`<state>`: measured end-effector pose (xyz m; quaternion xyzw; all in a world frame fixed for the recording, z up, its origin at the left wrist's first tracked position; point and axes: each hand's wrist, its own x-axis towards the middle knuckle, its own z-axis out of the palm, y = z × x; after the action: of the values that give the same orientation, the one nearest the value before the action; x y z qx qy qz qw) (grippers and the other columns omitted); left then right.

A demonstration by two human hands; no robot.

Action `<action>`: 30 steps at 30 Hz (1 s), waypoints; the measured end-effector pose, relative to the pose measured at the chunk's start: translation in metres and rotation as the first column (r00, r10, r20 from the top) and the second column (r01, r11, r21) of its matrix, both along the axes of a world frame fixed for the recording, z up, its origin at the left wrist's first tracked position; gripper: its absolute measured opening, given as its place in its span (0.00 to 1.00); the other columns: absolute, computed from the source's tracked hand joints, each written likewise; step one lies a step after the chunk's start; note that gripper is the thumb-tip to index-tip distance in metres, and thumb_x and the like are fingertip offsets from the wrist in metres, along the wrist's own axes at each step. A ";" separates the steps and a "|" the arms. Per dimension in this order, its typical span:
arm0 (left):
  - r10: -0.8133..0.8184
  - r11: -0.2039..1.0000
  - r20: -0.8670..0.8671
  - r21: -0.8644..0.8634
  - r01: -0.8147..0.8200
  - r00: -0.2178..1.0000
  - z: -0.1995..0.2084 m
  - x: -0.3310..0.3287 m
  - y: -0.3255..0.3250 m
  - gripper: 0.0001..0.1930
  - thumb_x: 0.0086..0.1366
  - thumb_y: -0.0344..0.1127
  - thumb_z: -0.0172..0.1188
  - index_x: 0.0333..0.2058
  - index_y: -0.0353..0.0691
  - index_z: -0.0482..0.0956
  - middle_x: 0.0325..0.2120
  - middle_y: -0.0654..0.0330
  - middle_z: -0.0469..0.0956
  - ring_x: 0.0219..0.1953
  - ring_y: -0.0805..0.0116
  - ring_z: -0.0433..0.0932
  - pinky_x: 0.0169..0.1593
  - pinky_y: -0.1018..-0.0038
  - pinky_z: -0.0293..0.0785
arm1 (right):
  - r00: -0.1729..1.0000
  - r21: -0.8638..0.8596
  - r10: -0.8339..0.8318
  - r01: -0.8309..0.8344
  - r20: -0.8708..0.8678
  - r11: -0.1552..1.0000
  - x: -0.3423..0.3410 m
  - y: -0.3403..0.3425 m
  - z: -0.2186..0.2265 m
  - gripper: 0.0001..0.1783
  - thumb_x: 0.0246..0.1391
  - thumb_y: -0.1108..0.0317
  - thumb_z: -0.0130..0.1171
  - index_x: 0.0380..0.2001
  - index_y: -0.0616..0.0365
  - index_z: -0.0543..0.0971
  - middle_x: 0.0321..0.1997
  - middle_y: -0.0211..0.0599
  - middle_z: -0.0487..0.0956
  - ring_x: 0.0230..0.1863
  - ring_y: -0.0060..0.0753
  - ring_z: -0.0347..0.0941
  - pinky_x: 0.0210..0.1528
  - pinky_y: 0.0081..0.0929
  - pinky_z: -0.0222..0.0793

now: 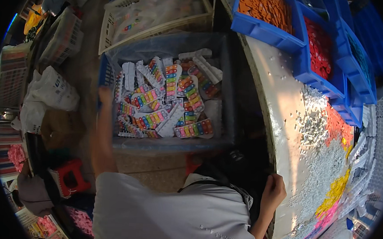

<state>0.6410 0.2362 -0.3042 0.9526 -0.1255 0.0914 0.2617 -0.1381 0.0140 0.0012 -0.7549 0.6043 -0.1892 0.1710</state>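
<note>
Toy xylophones lie in the blue crate. Left hand is at its rim, grip indeterminate; right hand is curled, apart, at the workbench edge. Crate positioning appears in hand; next probably requires a firm rim hold.

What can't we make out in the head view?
In the head view:
- Left hand: blurred at the side of the blue bin; its grip is unclear.
- Right hand: its own curled form hides the palm and anything in it.
- Lower toy xylophones: covered by those on top.
- Cream crate: contents veiled by cloudy plastic.
</note>
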 end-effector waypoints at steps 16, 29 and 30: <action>-0.247 0.913 -0.020 0.331 0.240 0.969 0.013 -0.146 0.052 0.21 0.60 0.31 0.61 0.52 0.32 0.75 0.48 0.40 0.77 0.50 0.41 0.77 0.54 0.54 0.74 | 0.991 -0.271 0.133 -0.120 0.029 0.955 -0.031 0.011 -0.040 0.02 0.59 0.78 0.60 0.35 0.64 0.80 0.30 0.45 0.79 0.30 0.46 0.76 0.34 0.36 0.72; -0.318 0.428 0.014 0.894 0.130 0.948 -0.050 -0.055 0.110 0.19 0.65 0.37 0.53 0.52 0.40 0.83 0.68 0.52 0.61 0.71 0.52 0.53 0.69 0.51 0.52 | 0.994 -0.247 -0.106 0.095 -0.031 0.964 -0.018 0.004 -0.045 0.05 0.66 0.71 0.58 0.36 0.62 0.78 0.26 0.33 0.76 0.24 0.22 0.70 0.26 0.22 0.66; -0.317 0.429 0.014 0.894 0.131 0.948 -0.057 -0.042 0.114 0.19 0.65 0.37 0.53 0.52 0.40 0.83 0.68 0.52 0.61 0.71 0.52 0.53 0.69 0.51 0.52 | 0.995 -0.271 -0.094 0.085 -0.022 0.959 -0.017 0.002 -0.046 0.06 0.66 0.70 0.58 0.36 0.62 0.78 0.25 0.31 0.76 0.23 0.21 0.68 0.25 0.21 0.64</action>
<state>0.5986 0.3505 -0.3611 0.9110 -0.3033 0.0629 -0.2723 -0.1553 0.0159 -0.0447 -0.7462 0.6093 -0.2640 0.0473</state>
